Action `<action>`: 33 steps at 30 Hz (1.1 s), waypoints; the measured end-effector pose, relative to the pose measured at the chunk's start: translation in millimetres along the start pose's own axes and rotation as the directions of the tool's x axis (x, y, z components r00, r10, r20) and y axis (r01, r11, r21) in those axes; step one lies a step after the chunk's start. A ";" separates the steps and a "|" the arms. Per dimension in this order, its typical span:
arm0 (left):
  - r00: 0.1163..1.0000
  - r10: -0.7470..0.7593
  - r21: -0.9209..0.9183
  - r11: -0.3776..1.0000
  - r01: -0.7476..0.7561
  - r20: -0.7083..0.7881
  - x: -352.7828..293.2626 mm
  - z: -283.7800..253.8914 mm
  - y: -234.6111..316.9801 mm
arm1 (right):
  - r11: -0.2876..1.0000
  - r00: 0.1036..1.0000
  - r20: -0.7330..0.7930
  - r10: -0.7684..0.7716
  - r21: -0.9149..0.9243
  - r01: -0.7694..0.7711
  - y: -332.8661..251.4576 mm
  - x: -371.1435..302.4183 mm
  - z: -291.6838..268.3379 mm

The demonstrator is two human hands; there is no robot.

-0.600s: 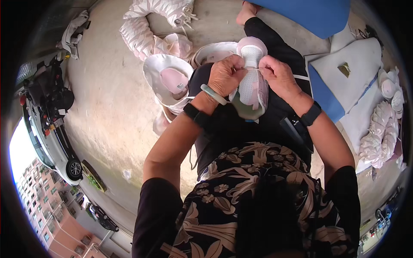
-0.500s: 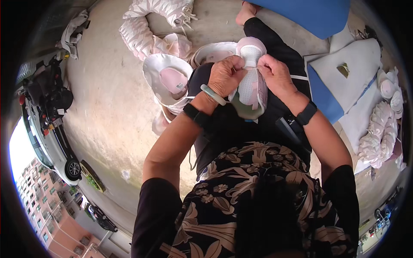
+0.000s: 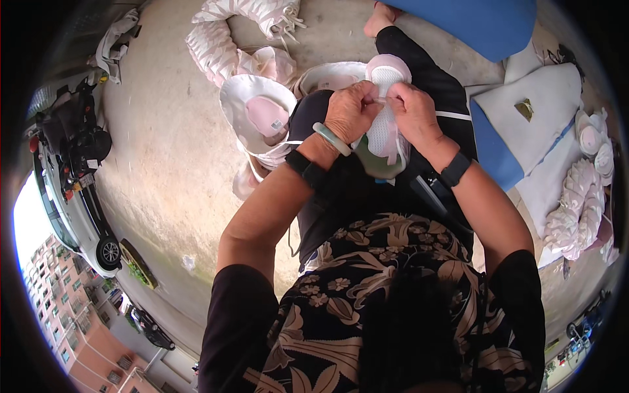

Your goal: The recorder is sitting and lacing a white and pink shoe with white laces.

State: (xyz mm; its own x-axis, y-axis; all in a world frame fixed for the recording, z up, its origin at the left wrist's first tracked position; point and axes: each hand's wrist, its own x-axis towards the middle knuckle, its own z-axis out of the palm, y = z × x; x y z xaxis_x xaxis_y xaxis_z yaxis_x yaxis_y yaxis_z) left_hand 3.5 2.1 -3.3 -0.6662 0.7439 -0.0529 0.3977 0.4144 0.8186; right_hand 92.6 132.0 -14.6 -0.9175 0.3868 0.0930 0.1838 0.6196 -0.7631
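A pink and white mesh shoe upper (image 3: 378,136) lies across my lap, its rounded pink end pointing away from me. A grey-green piece (image 3: 380,168) shows at its near end. From the left, my left hand (image 3: 350,112) is closed, thumb and forefinger pinching at the middle of the upper. My right hand (image 3: 415,116) pinches from the other side, close to the left fingertips. A small pale bit shows between the two pinches; whether it is part of the upper or a separate strip cannot be made out.
White and pink uppers (image 3: 253,108) lie beside my left knee, with a long strung stack (image 3: 211,52) beyond. At right are white sheets (image 3: 534,92), a blue mat (image 3: 488,137) and another stack (image 3: 576,209). A motorbike (image 3: 82,131) and a white car (image 3: 85,226) stand far left.
My hands have come closer together over the upper, the right one moving slightly left. The upper has shifted slightly to the right in view.
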 end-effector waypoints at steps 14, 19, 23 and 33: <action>0.993 0.095 -0.118 0.989 -0.086 0.071 5.6 9.1 -8.9 | 0.995 0.969 0.246 -0.029 0.101 0.004 13.7 7.4 -19.8; 0.985 -0.147 -0.475 0.863 0.172 0.090 -7.7 -12.8 -11.7 | 0.993 0.958 0.283 -0.047 -0.090 0.076 -3.0 3.7 -39.5; 0.935 -0.278 -0.424 0.890 0.165 -0.220 -42.9 -96.0 -43.6 | 0.957 0.975 0.183 -0.123 -0.240 0.166 -3.4 -8.4 -44.8; 0.971 -0.032 0.380 0.917 0.123 -0.236 -55.9 -108.0 -41.3 | 0.886 0.969 0.203 -0.140 -0.412 0.215 -6.2 -15.8 -42.6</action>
State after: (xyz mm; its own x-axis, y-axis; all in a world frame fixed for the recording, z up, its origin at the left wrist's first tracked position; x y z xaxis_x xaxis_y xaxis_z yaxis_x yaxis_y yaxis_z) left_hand -43.8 -113.3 27.6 -0.8090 0.5850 0.0573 0.5223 0.6706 0.5268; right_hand 120.9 151.2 15.9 -0.9866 0.1490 0.0671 0.1112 0.9131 -0.3922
